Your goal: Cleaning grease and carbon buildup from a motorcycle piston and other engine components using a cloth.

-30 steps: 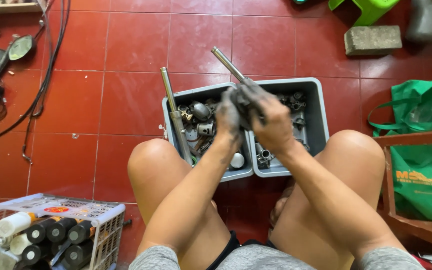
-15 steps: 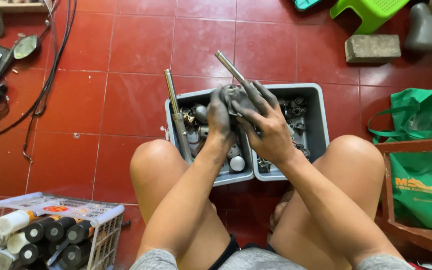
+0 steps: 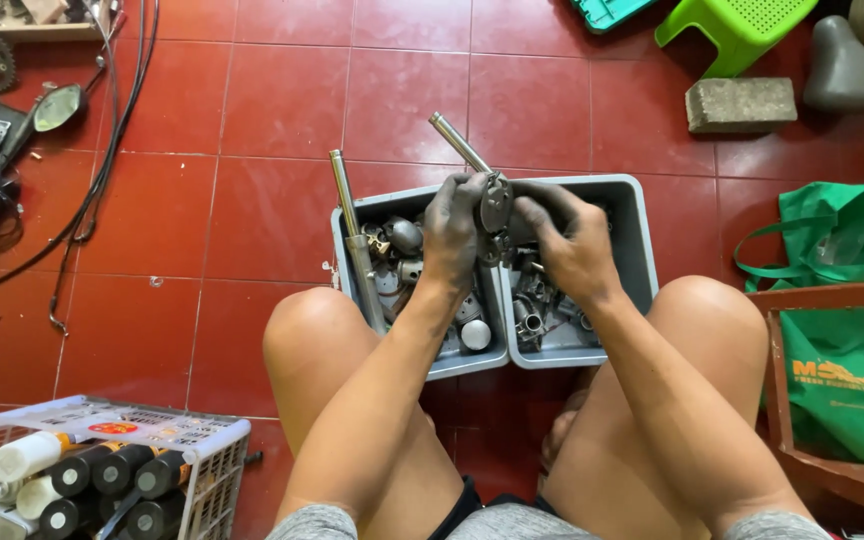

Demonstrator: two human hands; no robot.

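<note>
A green shopping bag (image 3: 842,340) with yellow print is slumping at the right edge. Black and white cartridge tubes (image 3: 82,475) are lying in a white wire basket (image 3: 202,450), bottom left.

You sit on a red tiled floor (image 3: 252,90) with pale grout lines, evenly lit. Green plastic stool (image 3: 737,28) top right, grey brick (image 3: 740,103) beside it. Wooden furniture frame (image 3: 832,390) at your right, green bag (image 3: 842,300) against it. White wire basket (image 3: 112,450) bottom left, black cables (image 3: 102,160) upper left.
</note>
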